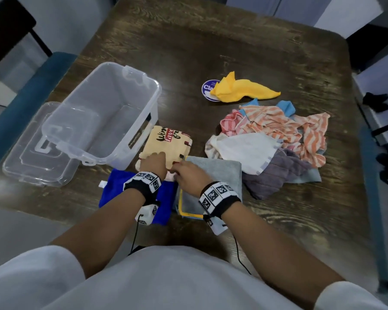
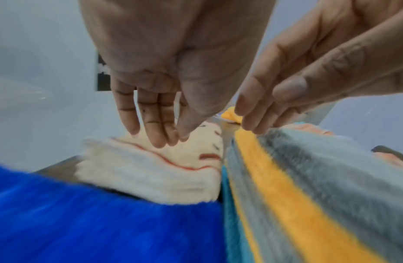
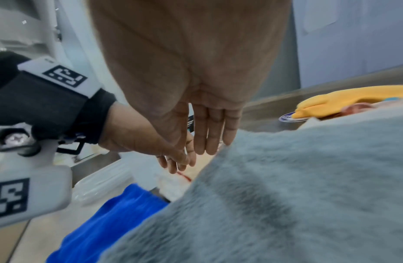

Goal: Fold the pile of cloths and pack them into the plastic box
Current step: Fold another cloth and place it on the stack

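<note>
A folded cream cloth with printed lettering point(image 1: 166, 142) lies beside the clear plastic box point(image 1: 103, 113), which holds nothing. My left hand point(image 1: 160, 156) rests its straight fingertips point(image 2: 155, 137) on the cream cloth's point(image 2: 150, 174) near edge. My right hand point(image 1: 177, 171) hovers with straight fingers point(image 2: 252, 124) at the far left corner of a folded grey cloth point(image 1: 215, 173), which tops a stack with yellow and teal layers point(image 2: 274, 186). A blue cloth point(image 1: 121, 193) lies under my left wrist. In the right wrist view my right hand point(image 3: 204, 149) points down over the grey cloth's point(image 3: 286, 195) edge.
The box's clear lid point(image 1: 38, 148) lies at its left. A loose pile of striped, white and purple cloths point(image 1: 273, 139) sits on the right, with a yellow cloth point(image 1: 240, 90) over a round sticker point(image 1: 207, 88) behind it. The wooden table's far half point(image 1: 211, 41) is bare.
</note>
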The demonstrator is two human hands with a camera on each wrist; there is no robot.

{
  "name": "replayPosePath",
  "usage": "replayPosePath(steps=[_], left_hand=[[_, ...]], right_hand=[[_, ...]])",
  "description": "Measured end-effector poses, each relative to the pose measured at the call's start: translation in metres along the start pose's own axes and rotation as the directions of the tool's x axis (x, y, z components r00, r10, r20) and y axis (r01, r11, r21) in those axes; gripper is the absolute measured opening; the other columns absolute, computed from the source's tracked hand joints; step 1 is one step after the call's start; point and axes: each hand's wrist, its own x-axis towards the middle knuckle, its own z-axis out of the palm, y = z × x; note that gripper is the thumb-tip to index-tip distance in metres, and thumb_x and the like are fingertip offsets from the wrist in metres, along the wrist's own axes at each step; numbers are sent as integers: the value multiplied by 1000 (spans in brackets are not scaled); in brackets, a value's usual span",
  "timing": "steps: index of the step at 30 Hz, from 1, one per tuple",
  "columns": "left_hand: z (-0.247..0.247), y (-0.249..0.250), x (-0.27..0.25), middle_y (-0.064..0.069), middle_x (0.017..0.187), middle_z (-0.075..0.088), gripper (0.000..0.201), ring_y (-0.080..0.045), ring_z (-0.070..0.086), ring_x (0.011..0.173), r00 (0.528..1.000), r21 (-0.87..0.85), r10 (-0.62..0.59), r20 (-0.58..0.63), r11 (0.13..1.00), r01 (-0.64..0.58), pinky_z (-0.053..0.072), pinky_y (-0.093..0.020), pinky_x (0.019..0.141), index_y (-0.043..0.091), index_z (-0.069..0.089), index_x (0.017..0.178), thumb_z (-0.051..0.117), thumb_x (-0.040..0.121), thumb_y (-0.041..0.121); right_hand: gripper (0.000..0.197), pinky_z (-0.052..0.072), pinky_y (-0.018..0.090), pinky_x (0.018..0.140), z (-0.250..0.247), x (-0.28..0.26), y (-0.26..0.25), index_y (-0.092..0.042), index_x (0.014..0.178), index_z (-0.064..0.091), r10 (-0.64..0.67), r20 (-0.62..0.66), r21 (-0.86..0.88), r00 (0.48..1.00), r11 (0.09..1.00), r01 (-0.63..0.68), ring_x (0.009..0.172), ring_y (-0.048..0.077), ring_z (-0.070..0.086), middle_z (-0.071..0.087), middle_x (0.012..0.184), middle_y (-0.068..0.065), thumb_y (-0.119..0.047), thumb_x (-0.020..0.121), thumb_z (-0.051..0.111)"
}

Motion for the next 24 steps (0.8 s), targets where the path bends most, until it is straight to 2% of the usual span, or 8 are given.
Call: replayPosePath(steps=[4, 9, 12, 14, 16, 18, 21, 24], left_hand=[[-25, 46, 22, -16, 108, 64, 22, -36, 63, 99, 993, -183, 97, -74, 977, -109, 52, -43, 81, 11, 57, 113, 48, 93, 6], [-33, 105, 51, -15, 116, 52, 37, -37, 61, 96, 942, -269, 323, -93, 903, -336, 51, -43, 82, 19, 56, 123, 51, 91, 2], [-32, 131, 70, -15, 125, 45, 50, -36, 61, 97, 920, -216, 391, 30, 901, -375, 51, -44, 87, 23, 54, 132, 51, 90, -4], [-30, 140, 82, -17, 132, 42, 50, -38, 58, 105, 903, -147, 410, 125, 908, -392, 50, -43, 91, 25, 52, 135, 52, 92, -1], [-28, 146, 91, -18, 137, 41, 45, -40, 55, 111, 894, -112, 408, 185, 913, -393, 49, -43, 94, 24, 51, 136, 53, 95, 4], [-26, 149, 97, -17, 138, 43, 44, -40, 56, 112, 898, -66, 394, 198, 919, -389, 50, -43, 95, 24, 51, 136, 53, 96, 6], [-24, 153, 103, -16, 128, 48, 44, -38, 58, 105, 897, -42, 392, 203, 919, -392, 50, -42, 89, 19, 52, 132, 49, 92, 0], [-26, 158, 107, -17, 122, 56, 24, -38, 58, 108, 910, -41, 370, 188, 928, -369, 49, -44, 89, 11, 56, 118, 50, 95, 6]], right_hand=[[26, 48, 40, 89, -27, -17, 41, -10, 116, 66, 115, -204, 96, 972, 991, -97, 107, 30, 59, 62, 116, 12, -7, 95, 51], [32, 47, 44, 93, -49, -32, 105, -10, 121, 63, 359, -362, 129, 860, 933, -335, 111, 35, 54, 56, 124, 16, -3, 91, 53], [46, 45, 46, 99, -57, -42, 147, -10, 134, 54, 503, -390, 127, 772, 859, -495, 120, 38, 49, 45, 138, 18, 0, 89, 54], [50, 44, 46, 102, -60, -49, 171, -7, 142, 44, 631, -415, 176, 655, 762, -623, 127, 39, 45, 37, 146, 22, -8, 93, 57], [59, 41, 47, 105, -64, -53, 189, -1, 146, 33, 763, -394, 312, 512, 635, -707, 133, 41, 41, 32, 149, 26, -21, 97, 60], [76, 40, 48, 106, -64, -53, 203, 5, 149, 22, 844, -318, 396, 433, 533, -748, 135, 42, 39, 30, 150, 26, -32, 96, 63], [93, 41, 49, 108, -60, -50, 215, 7, 152, 10, 877, -248, 424, 412, 480, -768, 136, 44, 40, 31, 151, 28, -35, 93, 68], [102, 48, 49, 103, -53, -46, 226, 6, 154, -3, 894, -174, 464, 413, 444, -766, 127, 43, 52, 44, 143, 31, -27, 92, 71]])
